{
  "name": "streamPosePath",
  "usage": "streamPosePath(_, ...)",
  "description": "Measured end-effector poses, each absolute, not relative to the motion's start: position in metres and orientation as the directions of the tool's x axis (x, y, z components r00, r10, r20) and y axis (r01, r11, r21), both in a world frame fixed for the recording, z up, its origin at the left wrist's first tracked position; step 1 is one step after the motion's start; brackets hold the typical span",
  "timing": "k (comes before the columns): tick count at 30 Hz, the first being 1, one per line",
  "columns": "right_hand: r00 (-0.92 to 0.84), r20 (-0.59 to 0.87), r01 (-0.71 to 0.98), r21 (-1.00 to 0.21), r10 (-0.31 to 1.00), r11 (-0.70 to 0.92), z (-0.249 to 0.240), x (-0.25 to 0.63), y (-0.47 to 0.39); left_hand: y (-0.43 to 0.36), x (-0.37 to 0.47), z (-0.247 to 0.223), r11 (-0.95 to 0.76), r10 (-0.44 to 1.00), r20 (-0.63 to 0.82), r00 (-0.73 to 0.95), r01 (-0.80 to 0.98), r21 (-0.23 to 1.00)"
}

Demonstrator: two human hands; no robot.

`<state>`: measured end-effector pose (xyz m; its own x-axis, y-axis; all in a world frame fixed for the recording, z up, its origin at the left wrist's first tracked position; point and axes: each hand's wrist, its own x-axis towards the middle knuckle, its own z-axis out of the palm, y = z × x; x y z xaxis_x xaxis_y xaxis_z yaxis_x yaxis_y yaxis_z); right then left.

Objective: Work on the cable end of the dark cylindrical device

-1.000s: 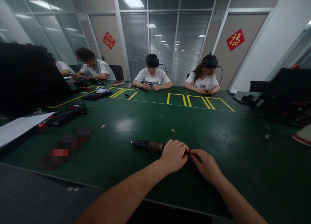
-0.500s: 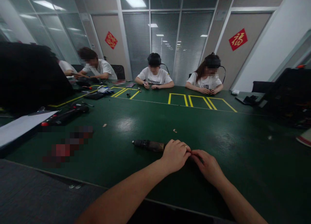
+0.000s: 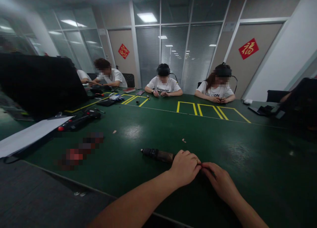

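A dark, straight power screwdriver (image 3: 162,156) lies on the green table, its narrow tip pointing left. My left hand (image 3: 185,167) is closed over the rear part of its body, hiding that end. Right beside it, my right hand (image 3: 216,176) pinches with thumb and fingers at the screwdriver's back end, against the left fingertips. Whatever small thing sits in that pinch is hidden by the fingers.
To the left are a white sheet on a clipboard (image 3: 34,134), a black tool with a red end (image 3: 80,119) and a blurred-out reddish object (image 3: 75,155). A small scrap (image 3: 184,140) lies beyond my hands. Several people sit across the table, near yellow tape outlines (image 3: 187,102).
The camera view has shifted, so the whole scene sits slightly lower and further right. Both hands keep nearly the same hold at the screwdriver's rear end.
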<state>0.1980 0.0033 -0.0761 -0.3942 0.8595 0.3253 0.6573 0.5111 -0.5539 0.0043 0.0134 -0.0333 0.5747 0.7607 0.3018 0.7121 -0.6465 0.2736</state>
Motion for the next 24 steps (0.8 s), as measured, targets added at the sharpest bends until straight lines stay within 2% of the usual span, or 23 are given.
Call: streamPosePath(24,-0.411,0.398,0.625,-0.532,0.82,0.571,-0.107,0.214,0.018,0.017,0.005,-0.041,-0.682,0.724,0.284,0.629,0.715,0.154)
